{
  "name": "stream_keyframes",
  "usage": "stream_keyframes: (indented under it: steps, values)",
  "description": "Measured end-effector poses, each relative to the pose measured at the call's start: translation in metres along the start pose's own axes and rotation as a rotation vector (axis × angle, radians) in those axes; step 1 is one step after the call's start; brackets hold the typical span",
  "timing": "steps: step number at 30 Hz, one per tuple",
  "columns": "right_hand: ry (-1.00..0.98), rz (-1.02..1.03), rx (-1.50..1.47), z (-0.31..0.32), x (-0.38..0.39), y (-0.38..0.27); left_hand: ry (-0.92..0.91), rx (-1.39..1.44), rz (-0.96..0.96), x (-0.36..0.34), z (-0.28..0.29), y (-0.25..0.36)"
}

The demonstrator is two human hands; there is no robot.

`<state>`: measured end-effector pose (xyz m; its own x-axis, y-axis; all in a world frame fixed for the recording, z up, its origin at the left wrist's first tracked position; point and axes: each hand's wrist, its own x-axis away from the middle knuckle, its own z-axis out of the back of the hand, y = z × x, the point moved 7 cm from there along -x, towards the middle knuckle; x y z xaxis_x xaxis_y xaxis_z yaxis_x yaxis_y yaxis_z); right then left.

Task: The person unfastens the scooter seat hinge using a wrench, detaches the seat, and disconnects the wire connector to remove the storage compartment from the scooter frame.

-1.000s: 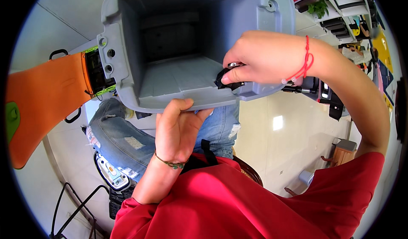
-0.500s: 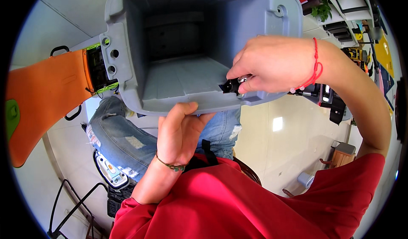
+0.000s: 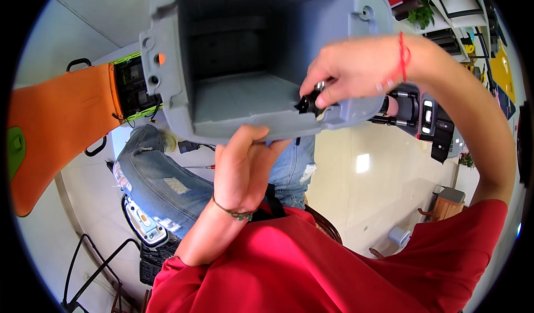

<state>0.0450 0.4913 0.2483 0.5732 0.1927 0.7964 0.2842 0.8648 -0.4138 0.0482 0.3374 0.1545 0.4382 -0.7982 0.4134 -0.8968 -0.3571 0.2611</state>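
A deep grey plastic bin [image 3: 222, 129] faces me with its open mouth, its inside dark toward the back. My left hand [image 3: 242, 165] grips the bin's near rim, thumb on top and fingers underneath, partly hidden. At the near right corner of the mouth, my right hand [image 3: 356, 71] pinches a small black part [image 3: 307, 103] with a shiny metal piece on it. That part lies against the inside of the rim; its exact kind is hard to make out behind my fingers.
On the left stands an orange panel [image 3: 64, 129] with a black, green-edged end close to the bin. My jeans-clad legs [image 3: 161, 168] are below. Black and pink equipment [image 3: 425, 115] sits to the right, near crowded shelves [image 3: 456, 13]. A small wooden box [image 3: 448, 202] is on the floor.
The bin has shifted slightly right and up, tilting a little, and my left hand has moved with it. My right hand has risen slightly, still pinching the black part.
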Motion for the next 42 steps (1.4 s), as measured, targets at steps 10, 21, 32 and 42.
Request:
stream_keyframes:
  steps: [10,21,32,42]
  values:
    - [0.009,0.003,0.098,0.008,-0.029,0.005,0.080,0.045,0.093,-0.013,-0.009,0.009]
    - [0.190,-0.039,0.207,-0.004,-0.045,0.009,0.075,0.003,0.017,-0.022,-0.019,0.014]
    - [1.207,0.063,0.005,0.024,0.081,0.015,0.083,0.087,0.058,-0.020,-0.036,0.026]
    - [1.466,0.092,-0.863,-0.099,0.017,0.066,0.082,0.072,0.071,-0.028,-0.050,0.031]
